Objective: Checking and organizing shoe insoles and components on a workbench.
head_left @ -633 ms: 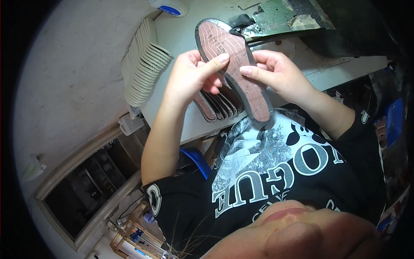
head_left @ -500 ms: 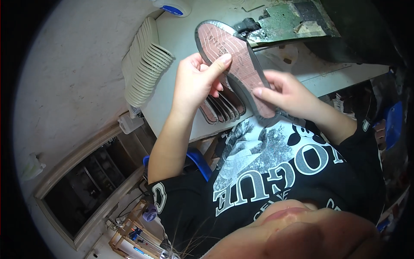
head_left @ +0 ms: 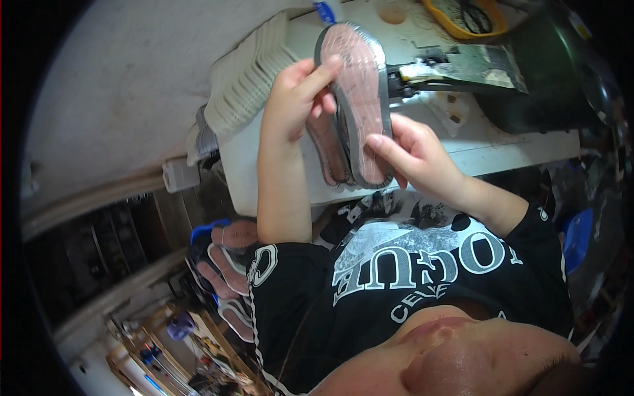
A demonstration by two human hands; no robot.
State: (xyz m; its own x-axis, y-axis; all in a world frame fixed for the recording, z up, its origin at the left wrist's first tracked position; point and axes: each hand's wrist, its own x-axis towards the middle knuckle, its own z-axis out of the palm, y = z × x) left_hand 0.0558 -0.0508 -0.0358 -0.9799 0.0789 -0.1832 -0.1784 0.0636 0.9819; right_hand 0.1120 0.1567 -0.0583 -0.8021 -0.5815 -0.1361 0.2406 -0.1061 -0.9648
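Note:
A pink shoe insole [head_left: 362, 109] with a dark stitched rim is held up over the table, its toe end pointing away from me. My left hand [head_left: 295, 99] grips its left edge near the toe, the thumb pressed on the pink face. Lower down, my right hand [head_left: 422, 155] holds the right edge near the heel, thumb on top and fingers behind. Several similar pieces [head_left: 326, 148] lie on the table under my hands, partly hidden by the held insole and my left hand.
A sewing machine [head_left: 456, 71] with worn green paint stands right of the insole on the white table [head_left: 290, 188]. Behind it sits a yellow tray [head_left: 499, 28] with scissors. A long row of off-white sole pieces [head_left: 246, 74] leans at the left. More pink insoles [head_left: 228, 270] are piled beside my left arm.
The insole has swung to a more upright line, its heel end moving left, with both hands still on it. The view has shifted, bringing in the yellow tray and the pile of insoles.

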